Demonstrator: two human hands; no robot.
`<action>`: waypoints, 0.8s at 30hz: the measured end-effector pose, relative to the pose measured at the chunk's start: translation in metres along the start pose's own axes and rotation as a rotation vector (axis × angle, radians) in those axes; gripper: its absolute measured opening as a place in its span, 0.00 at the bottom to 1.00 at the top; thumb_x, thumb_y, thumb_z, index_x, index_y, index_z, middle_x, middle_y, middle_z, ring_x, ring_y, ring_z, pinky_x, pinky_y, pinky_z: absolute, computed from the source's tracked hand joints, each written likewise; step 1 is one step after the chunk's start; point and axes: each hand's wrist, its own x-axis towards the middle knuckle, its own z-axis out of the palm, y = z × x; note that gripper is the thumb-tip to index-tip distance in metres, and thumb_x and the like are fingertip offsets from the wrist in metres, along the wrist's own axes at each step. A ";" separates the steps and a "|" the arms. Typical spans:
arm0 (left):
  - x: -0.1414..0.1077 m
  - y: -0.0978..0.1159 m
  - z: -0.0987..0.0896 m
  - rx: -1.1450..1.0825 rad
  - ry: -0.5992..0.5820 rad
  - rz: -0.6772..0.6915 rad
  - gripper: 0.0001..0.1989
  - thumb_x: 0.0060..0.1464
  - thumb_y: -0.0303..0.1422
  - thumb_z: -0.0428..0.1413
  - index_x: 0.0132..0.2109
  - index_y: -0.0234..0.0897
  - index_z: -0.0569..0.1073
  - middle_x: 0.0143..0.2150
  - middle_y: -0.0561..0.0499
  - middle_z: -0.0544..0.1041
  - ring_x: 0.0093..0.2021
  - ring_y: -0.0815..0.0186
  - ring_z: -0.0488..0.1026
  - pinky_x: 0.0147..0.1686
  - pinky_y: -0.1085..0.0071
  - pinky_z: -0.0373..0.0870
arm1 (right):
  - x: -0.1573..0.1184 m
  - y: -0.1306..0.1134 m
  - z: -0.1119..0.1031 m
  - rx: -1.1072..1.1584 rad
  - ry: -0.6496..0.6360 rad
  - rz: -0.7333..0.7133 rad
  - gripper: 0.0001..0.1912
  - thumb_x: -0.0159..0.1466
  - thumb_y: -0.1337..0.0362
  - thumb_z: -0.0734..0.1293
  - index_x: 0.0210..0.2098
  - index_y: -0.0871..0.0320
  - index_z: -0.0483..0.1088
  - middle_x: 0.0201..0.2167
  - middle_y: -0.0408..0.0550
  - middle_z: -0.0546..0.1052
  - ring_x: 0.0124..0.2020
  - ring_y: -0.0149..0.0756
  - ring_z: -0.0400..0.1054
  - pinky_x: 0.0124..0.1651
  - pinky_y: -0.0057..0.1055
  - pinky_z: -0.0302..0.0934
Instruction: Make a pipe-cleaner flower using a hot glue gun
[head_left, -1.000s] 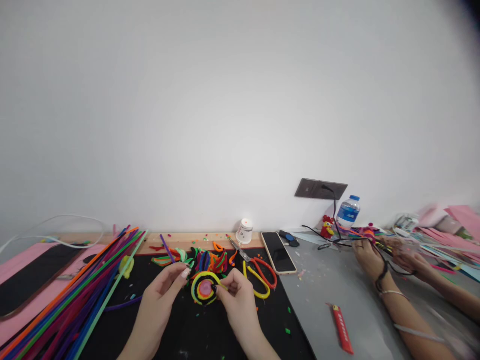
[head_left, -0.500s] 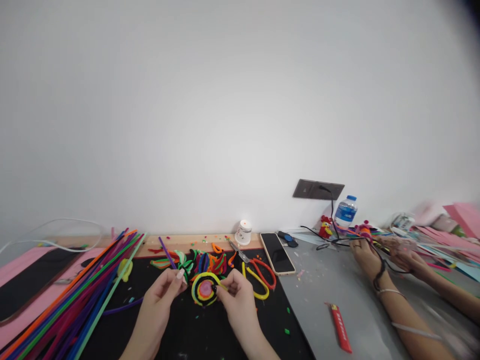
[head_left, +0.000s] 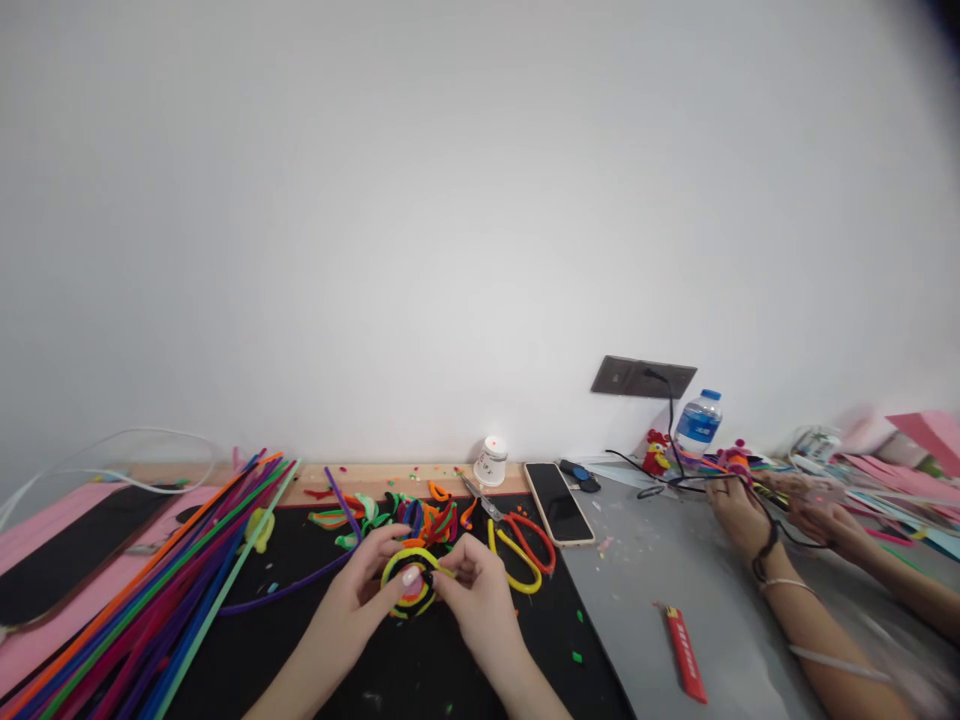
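Observation:
A round coil of fuzzy pipe cleaner [head_left: 412, 598], ringed in yellow, black and orange around a pink middle, is between my hands above the black mat [head_left: 300, 660]. My left hand [head_left: 364, 590] grips it from the left, with its thumb across the middle. On the right edge, my right hand [head_left: 478, 590] pinches the coil near a yellow strand; its fingertips partly cover it. Just beyond lies a pile of bent, multicoloured pipe cleaner pieces [head_left: 431, 522]. A loose purple pipe cleaner [head_left: 300, 583] curves to the left of my left hand.
Scissors [head_left: 525, 550] with red and yellow handles lie right of the pile, near a white paper cup [head_left: 491, 462] and a phone [head_left: 559, 505]. Long pipe cleaners [head_left: 172, 570] spread at left. A red lighter-like object [head_left: 684, 655] and a co-worker's hands [head_left: 739, 515] are at right.
My left hand has let go of the purple pipe cleaner, which now lies on the mat, and has moved right onto the coil. My right hand keeps its pinch.

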 end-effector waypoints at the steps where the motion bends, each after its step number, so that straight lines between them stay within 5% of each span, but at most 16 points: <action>1: -0.001 -0.002 0.000 0.017 -0.037 -0.003 0.17 0.50 0.37 0.56 0.49 0.41 0.67 0.43 0.47 0.76 0.47 0.58 0.72 0.44 0.65 0.69 | 0.000 0.000 0.000 -0.011 -0.009 -0.003 0.08 0.49 0.73 0.66 0.22 0.58 0.61 0.18 0.36 0.63 0.20 0.28 0.59 0.25 0.24 0.54; 6: -0.001 -0.009 -0.002 0.130 -0.057 0.012 0.15 0.53 0.35 0.54 0.48 0.41 0.68 0.48 0.47 0.75 0.51 0.58 0.69 0.47 0.67 0.67 | -0.003 0.000 0.001 -0.044 -0.046 -0.027 0.08 0.49 0.75 0.65 0.22 0.59 0.61 0.18 0.36 0.63 0.20 0.26 0.57 0.24 0.23 0.51; 24: -0.003 -0.004 -0.001 0.184 -0.015 0.056 0.08 0.52 0.35 0.53 0.40 0.40 0.70 0.37 0.51 0.75 0.41 0.61 0.73 0.41 0.69 0.68 | -0.003 -0.010 0.001 0.073 -0.051 0.033 0.08 0.52 0.66 0.69 0.24 0.60 0.65 0.17 0.37 0.67 0.19 0.28 0.62 0.24 0.24 0.57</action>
